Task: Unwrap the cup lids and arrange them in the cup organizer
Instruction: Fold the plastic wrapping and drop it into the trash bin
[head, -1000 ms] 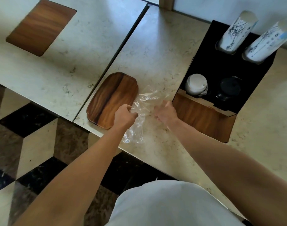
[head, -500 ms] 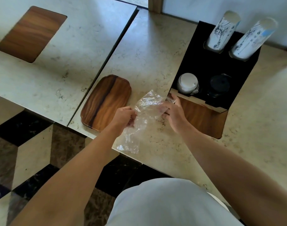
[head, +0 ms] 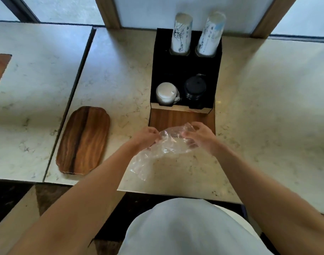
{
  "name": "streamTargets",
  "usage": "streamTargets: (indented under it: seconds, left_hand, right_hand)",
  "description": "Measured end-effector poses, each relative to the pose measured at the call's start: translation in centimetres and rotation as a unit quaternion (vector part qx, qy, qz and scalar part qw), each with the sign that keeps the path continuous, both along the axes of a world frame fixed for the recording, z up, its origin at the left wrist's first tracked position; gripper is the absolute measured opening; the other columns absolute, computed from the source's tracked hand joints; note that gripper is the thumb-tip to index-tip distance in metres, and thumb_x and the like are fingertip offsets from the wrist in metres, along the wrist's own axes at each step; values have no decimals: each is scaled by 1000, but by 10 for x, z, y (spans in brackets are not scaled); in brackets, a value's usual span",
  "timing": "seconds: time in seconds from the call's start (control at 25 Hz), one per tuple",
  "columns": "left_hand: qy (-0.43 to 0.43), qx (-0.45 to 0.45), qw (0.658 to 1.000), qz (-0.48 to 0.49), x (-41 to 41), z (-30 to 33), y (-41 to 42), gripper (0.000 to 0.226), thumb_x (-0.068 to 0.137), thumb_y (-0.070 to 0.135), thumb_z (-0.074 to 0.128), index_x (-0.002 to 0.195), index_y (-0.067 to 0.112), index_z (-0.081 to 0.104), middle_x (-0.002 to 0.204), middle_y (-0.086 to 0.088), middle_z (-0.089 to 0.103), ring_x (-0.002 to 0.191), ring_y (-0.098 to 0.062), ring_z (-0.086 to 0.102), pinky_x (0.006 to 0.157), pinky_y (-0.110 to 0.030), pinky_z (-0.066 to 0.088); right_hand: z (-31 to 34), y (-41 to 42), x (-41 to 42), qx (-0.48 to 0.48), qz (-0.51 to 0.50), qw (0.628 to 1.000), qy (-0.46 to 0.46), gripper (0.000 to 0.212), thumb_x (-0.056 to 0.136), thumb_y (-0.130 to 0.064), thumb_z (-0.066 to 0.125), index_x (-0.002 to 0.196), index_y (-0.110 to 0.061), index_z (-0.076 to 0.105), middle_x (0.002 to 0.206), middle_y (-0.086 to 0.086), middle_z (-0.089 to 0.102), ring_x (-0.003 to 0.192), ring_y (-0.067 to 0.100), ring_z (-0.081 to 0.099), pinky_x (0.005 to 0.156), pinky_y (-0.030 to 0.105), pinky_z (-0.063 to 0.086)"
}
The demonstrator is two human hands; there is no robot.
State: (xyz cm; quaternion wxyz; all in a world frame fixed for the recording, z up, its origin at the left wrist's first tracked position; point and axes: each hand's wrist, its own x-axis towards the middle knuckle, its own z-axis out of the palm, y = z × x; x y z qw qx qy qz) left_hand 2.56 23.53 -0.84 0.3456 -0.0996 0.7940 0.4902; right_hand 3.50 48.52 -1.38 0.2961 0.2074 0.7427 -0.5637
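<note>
1. Head view: A crumpled clear plastic wrapper (head: 163,148) is held above the pale marble table (head: 117,70) by both hands; the left hand (head: 146,136) is pinched shut on its left edge and the right hand (head: 201,137) is closed on its right edge, the two hands being kept a little apart.
2. The wrapper's loose tail is seen hanging down toward the table's near edge.
3. Just beyond the hands, the black cup organizer (head: 185,70) is set on the table; a stack of white lids (head: 165,92) is seated in its front left slot and a stack of black lids (head: 195,88) in its front right slot.
4. Two sleeves of paper cups (head: 181,32) are stood in the rear slots.
5. A wooden tray (head: 83,139) is laid to the left, well apart from the organizer.
</note>
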Motion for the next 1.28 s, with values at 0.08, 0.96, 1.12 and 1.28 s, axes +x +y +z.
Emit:
streamTargets:
  seconds: [0.08,0.96,1.12,1.28]
  left_hand:
    - [20,-9,999,-44,-6,-3,13,10,81,27,64,84,20,71,77,4,68,69,-14,60,63,-28,47]
    - [-144,144,894,400,-4,-25,59,26,103,30,56,111,7,66,91,-8,65,66,-18,57,65,-33,51]
    - [-20,-23,932,362,-2,-22,65,24,101,29,48,103,12,65,84,-4,64,69,-18,57,59,-31,44]
    - [67,-54,942,324,4,-20,69,22,102,25,41,93,17,59,85,-3,63,77,-20,59,59,-31,41]
  right_hand:
    - [-10,22,9,-33,-41,999,1,42,87,-6,79,125,-9,63,90,1,71,69,21,68,62,31,58]
    - [-15,75,55,-117,-349,929,29,47,95,3,62,139,-8,52,120,16,64,99,30,68,81,39,57]
    - [-15,56,50,-49,-362,930,31,31,98,-24,59,125,-7,59,90,6,64,74,19,60,65,34,52]
    - [-18,43,42,95,-360,928,24,36,103,-46,53,89,-14,62,83,6,66,70,22,65,70,45,60]
